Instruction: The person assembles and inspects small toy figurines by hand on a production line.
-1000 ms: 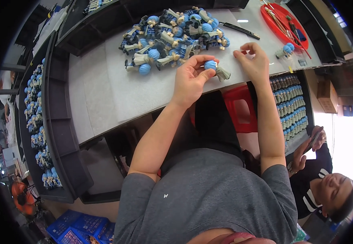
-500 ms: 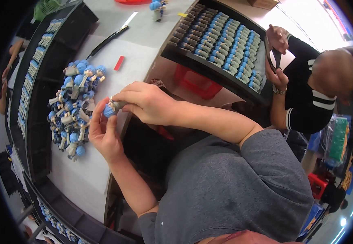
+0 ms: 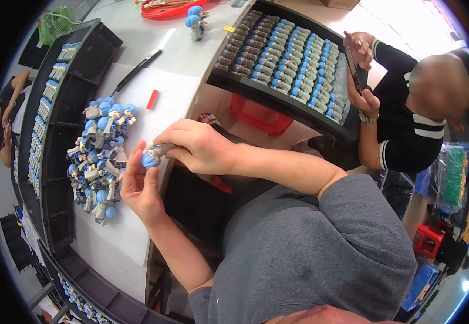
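A small figurine with a blue head (image 3: pixel 150 157) and grey body sits between both my hands near the table's edge. My left hand (image 3: pixel 141 186) pinches its blue head from below. From the right, my right hand (image 3: pixel 199 147) grips the grey body. Just left of my hands lies a pile of several similar blue-headed figurines (image 3: pixel 98 156) on the pale table (image 3: pixel 113 243).
A black tray (image 3: pixel 285 51) filled with rows of figurines stands to the right, and black shelves (image 3: pixel 56 108) hold more on the left. A red block (image 3: pixel 152 99), a black-handled tool (image 3: pixel 137 67) and a red dish (image 3: pixel 169 8) lie further off. Another person in a black striped shirt (image 3: pixel 407 129) holds a phone at right.
The view has swung further round, so the pile lies at the left. My hands keep holding the figurine, the right hand now wrapped over its body.
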### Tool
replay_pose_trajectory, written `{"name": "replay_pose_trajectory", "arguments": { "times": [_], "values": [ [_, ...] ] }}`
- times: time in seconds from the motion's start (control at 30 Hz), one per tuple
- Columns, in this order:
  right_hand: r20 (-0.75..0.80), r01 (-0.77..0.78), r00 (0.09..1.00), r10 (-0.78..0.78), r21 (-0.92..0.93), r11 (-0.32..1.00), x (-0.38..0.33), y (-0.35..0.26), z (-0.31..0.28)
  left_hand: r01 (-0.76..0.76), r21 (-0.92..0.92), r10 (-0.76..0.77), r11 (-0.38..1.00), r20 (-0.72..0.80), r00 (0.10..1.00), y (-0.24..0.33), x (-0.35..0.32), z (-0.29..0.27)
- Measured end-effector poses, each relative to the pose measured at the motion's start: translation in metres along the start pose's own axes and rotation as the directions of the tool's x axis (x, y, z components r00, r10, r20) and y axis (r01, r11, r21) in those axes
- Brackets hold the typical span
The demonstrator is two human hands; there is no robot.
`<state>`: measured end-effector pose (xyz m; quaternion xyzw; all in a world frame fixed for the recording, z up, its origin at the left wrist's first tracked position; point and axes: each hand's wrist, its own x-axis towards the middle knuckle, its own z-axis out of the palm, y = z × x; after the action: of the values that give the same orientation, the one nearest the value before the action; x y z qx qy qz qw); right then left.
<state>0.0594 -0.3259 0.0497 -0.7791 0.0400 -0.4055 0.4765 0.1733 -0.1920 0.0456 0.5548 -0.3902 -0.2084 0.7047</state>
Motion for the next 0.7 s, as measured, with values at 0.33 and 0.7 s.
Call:
{"name": "replay_pose_trajectory", "arguments": {
  "times": [0.33,0.7],
  "values": [
    [0.052,-0.049,0.997,0.051,-0.033,0.998,0.003,-0.008,-0.001,0.081,-0.111,-0.089,0.990,-0.070,0.994,0.008,-0.002,0.007],
    [0.054,0.113,0.993,-0.108,-0.098,0.989,0.002,-0.004,-0.004,0.032,-0.136,-0.031,0.990,0.005,0.999,0.011,0.000,0.010]
  ]
}}
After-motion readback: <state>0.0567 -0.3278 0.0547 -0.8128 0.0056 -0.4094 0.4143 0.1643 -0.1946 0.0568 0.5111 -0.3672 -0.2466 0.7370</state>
